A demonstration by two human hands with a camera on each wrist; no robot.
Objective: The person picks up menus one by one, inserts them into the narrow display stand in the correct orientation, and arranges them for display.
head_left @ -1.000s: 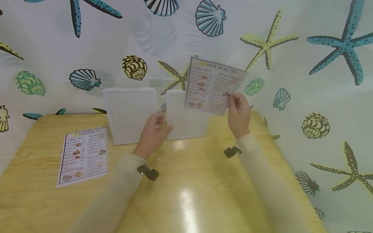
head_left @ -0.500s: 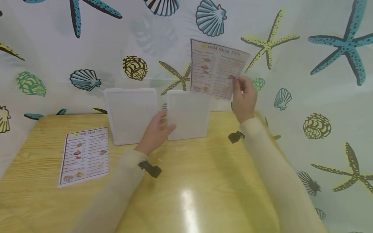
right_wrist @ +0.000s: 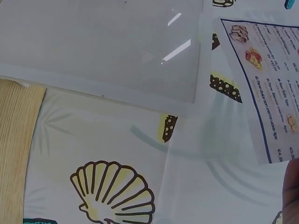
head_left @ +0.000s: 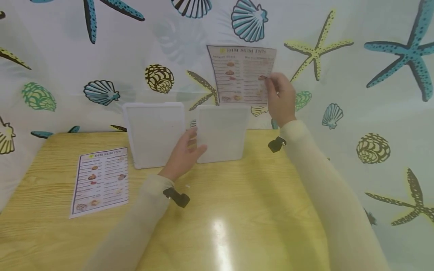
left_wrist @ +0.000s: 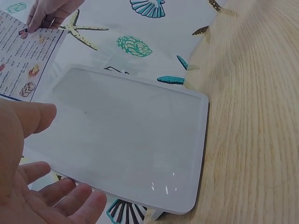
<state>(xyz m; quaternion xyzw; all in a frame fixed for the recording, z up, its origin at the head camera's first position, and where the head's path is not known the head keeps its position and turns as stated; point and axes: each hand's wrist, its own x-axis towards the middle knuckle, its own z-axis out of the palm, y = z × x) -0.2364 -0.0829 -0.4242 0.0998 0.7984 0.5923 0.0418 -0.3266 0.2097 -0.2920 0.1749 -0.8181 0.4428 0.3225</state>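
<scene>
My right hand (head_left: pixel 282 96) pinches a printed menu sheet (head_left: pixel 242 75), headed DIM SUM INN, by its right edge. It holds the sheet up against the wall, above the right-hand white sign holder (head_left: pixel 222 133). My left hand (head_left: pixel 183 154) is at that holder's left edge, thumb and fingers spread apart and nothing pinched between them. In the left wrist view, the left fingertips (left_wrist: pixel 84 198) lie along the holder's edge. The holder is a glossy, clear-fronted panel with a pale frame, standing upright on the table. Only a bit of the right hand shows in the right wrist view.
A second white sign holder (head_left: pixel 156 135) stands to the left. Another menu sheet (head_left: pixel 100 180) lies flat on the wooden table (head_left: pixel 244 226). Directly behind rises a white wall covering (head_left: pixel 135 49) printed with shells and starfish.
The right hand has raised the menu sheet from in front of the right holder to above it, then moved it slightly left and levelled it. The left hand has stayed by the holder's edge.
</scene>
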